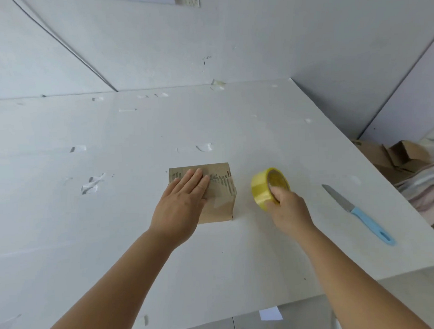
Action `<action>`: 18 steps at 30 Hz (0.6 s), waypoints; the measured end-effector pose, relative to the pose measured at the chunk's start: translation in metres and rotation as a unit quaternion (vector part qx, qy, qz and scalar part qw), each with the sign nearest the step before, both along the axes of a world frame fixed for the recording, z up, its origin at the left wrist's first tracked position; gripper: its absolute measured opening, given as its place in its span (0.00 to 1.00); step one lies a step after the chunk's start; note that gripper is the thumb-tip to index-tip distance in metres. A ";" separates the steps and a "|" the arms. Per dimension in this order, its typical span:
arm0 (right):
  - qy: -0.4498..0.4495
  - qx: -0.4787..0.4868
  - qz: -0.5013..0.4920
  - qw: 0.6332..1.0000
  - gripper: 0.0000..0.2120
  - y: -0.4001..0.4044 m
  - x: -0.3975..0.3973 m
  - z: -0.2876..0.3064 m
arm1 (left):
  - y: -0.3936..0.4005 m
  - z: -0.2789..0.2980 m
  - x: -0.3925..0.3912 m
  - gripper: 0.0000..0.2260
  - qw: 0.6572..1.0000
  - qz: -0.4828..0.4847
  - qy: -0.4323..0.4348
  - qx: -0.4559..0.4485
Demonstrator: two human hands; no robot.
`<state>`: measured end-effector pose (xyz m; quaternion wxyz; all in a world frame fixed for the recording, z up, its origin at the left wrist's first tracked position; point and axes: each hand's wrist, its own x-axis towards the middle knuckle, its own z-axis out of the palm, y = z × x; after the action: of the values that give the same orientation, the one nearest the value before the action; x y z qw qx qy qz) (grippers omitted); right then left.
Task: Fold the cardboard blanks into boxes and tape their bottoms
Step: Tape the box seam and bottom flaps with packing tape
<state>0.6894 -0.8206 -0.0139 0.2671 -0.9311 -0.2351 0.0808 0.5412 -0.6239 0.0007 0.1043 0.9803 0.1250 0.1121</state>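
A small brown cardboard box (219, 203) stands in the middle of the white table (114, 217), its closed flaps facing up with clear tape across the seam and down the near side. My left hand (181, 202) lies flat on top of the box, fingers straight and pressing on the flaps. To the right of the box my right hand (287, 210) grips a roll of yellowish clear tape (267, 186), held upright just above the table and apart from the box.
A knife (358, 212) with a light blue handle lies on the table at the right, near its edge. Beyond that edge, several folded cardboard boxes (395, 155) are piled on the floor. Torn tape scraps (91, 184) stick to the tabletop.
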 end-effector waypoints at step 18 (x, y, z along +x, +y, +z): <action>0.106 0.385 0.157 0.903 0.14 0.069 -0.049 0.094 | -0.011 0.018 -0.015 0.22 0.959 0.028 -0.141 -0.245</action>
<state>0.6404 -0.7518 0.0800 0.6122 -0.6925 -0.3613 0.1230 0.5261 -0.6352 0.0182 0.3552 0.8947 0.1599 0.2184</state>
